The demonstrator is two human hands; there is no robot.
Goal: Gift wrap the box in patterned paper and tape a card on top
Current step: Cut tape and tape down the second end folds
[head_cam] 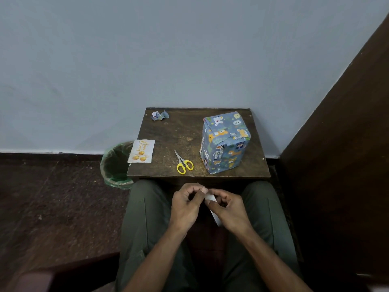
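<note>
- Hands low in the centre of the frame, over the lap: left hand (186,204) and right hand (228,207) both pinching a small white roll of tape (211,200), fingers curled round it; fingertips apparently picking at its end, though too small to tell.
- Flat white greeting card with gold lettering and gold baubles (142,151) up and to the left of the grip, at the left edge of the small dark wooden table (185,133), overhanging it; long axis running roughly away from the body; nearer the left hand.
- Upright box wrapped in blue animal-print paper (225,142) up and to the right of the grip, on the right side of the table, nearer the right hand; well apart from the card.
- Yellow-handled scissors (183,162) between card and box, just above the hands, blades pointing to upper left.
- Likely next: freeing a strip of tape, then bringing the card across onto the box top.
</note>
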